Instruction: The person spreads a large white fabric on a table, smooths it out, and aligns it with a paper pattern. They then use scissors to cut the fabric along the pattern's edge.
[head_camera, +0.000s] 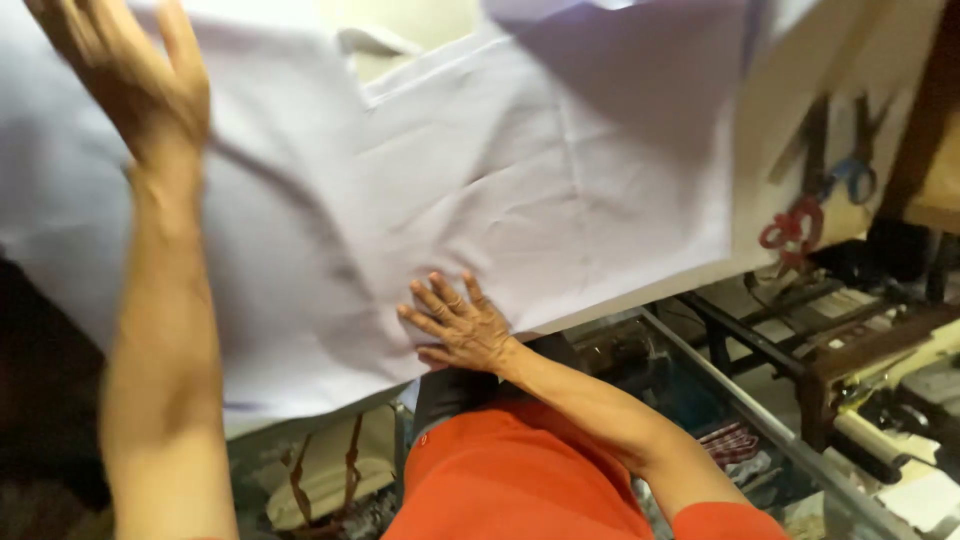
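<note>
- Cloth (560, 170), pale lilac-white and creased, covers nearly the whole table (700, 275), whose light edge shows as a thin strip just past the cloth's near hem, beyond the right hand
- Right hand (460, 325) lies flat on the near edge of the cloth, palm down, fingers spread apart and closed on nothing; its forearm runs back to an orange sleeve (720, 520)
- Left hand (135, 75) is raised high at the far left of the sheet, blurred, fingers loosely apart; whether it touches or pinches the cloth I cannot tell
- A seam or fold line crosses the cloth between the two hands, and a loose lighter flap lifts at the far edge above it
- Below the right hand an orange garment (500, 480) on the person's body fills the lower middle, with a dark band just under the wrist
- Scissors with red handles (792, 230) and a pair with blue handles (852, 180) hang well off to the right of the right hand, past the table corner, against a cream wall
- A glass-topped frame (760, 420) with a metal rim slants away right of the right forearm; dark wooden and metal stands sit beyond it
- Under the glass, near the right elbow, lies a small folded red-checked piece (730, 440)
- Under the table, between the forearms, a cream bundle with brown straps (330, 480) rests in dim shadow
</note>
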